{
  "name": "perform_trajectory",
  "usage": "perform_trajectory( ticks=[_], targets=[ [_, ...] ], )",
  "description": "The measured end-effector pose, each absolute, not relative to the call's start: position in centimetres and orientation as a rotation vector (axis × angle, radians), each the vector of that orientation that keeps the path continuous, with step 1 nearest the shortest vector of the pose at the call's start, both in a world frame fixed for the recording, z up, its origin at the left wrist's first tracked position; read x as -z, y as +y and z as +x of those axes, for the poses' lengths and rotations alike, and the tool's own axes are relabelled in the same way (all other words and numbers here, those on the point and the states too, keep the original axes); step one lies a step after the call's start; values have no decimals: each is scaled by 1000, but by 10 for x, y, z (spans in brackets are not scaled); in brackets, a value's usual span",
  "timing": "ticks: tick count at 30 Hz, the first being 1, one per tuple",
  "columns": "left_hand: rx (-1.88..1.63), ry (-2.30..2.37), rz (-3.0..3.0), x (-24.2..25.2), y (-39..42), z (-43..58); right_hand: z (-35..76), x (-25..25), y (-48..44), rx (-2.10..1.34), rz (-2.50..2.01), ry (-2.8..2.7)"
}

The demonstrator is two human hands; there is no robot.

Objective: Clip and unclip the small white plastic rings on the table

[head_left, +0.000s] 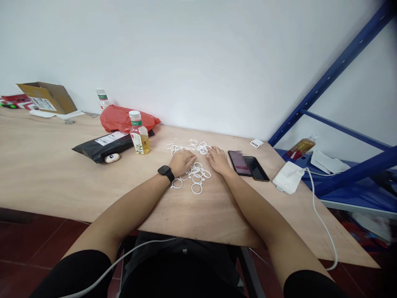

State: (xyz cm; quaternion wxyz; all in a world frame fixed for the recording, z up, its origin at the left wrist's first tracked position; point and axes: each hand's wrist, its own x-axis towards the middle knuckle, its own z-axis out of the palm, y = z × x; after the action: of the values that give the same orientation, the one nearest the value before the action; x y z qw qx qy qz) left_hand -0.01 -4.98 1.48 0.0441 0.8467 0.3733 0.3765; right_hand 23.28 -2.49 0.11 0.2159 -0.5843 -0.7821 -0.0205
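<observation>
Both my hands lie palm down on a wooden table (46, 165), on a loose heap of several white plastic rings (196, 177). My left hand (182, 161), with a black smartwatch (166, 172) on its wrist, rests on the left part of the heap with its fingers stretched forward. My right hand (218, 160) lies on the right part, fingers spread flat toward more rings (198, 147) at the far side. Neither hand grips anything that I can see.
A dark phone (247, 164) lies right of my right hand, then a white power bank (288, 177) with a white cable. Left of the rings stand a tea bottle (139, 133), a black parcel bag (104, 145) and a red bag (124, 118). Blue shelving (341, 66) stands at the right.
</observation>
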Motion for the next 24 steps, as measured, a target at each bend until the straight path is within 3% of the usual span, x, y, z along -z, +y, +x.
perform_trajectory(
  ticks=[4, 14, 24],
  targets=[
    [-1100, 1188, 2537, -13, -49, 0, 229, 2, -27, 67, -1744, -2247],
    [-1124, 1152, 2542, -7, -46, 1, 230, 5, -27, 47, -1489, -2147],
    [-1355, 1179, 2469, -7, -41, -1, 211, -9, -46, 50, -874, -2174]
  ],
)
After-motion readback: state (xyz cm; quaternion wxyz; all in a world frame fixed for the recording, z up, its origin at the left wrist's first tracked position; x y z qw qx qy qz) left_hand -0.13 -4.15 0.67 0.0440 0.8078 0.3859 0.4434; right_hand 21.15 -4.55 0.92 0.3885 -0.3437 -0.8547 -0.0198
